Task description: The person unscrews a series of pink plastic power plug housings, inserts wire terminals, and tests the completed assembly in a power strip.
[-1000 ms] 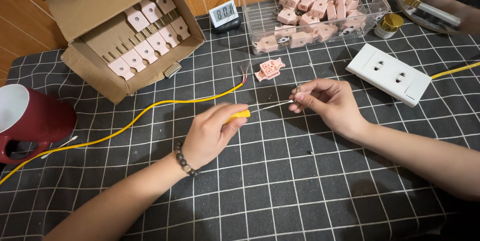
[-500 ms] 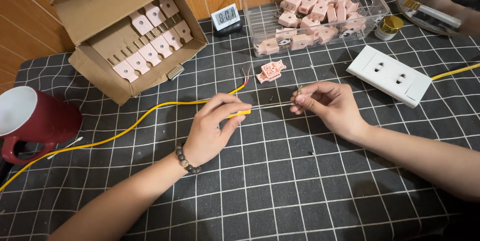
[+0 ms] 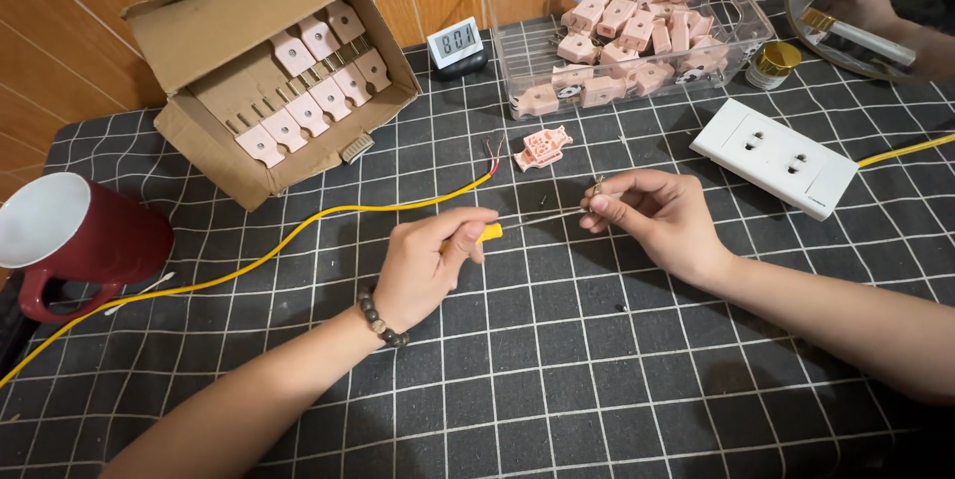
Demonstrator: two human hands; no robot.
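Head view: the left hand (image 3: 430, 265) was closed around a yellow-handled screwdriver (image 3: 487, 233), its thin shaft running across to the right hand (image 3: 652, 215), whose fingers were pinched on a small metal part (image 3: 598, 187) — too small to identify — at the shaft's tip. Both hands lay just in front of a loose pink plug piece (image 3: 542, 147) on the checked cloth (image 3: 557, 380). Relative to that piece, the yellow cable (image 3: 298, 230) ended just beside it on the left, the white socket plate (image 3: 775, 156) lay well to its right, the clear bin (image 3: 622, 26) of pink plugs stood behind it — and the cardboard box (image 3: 269, 61) behind-left.
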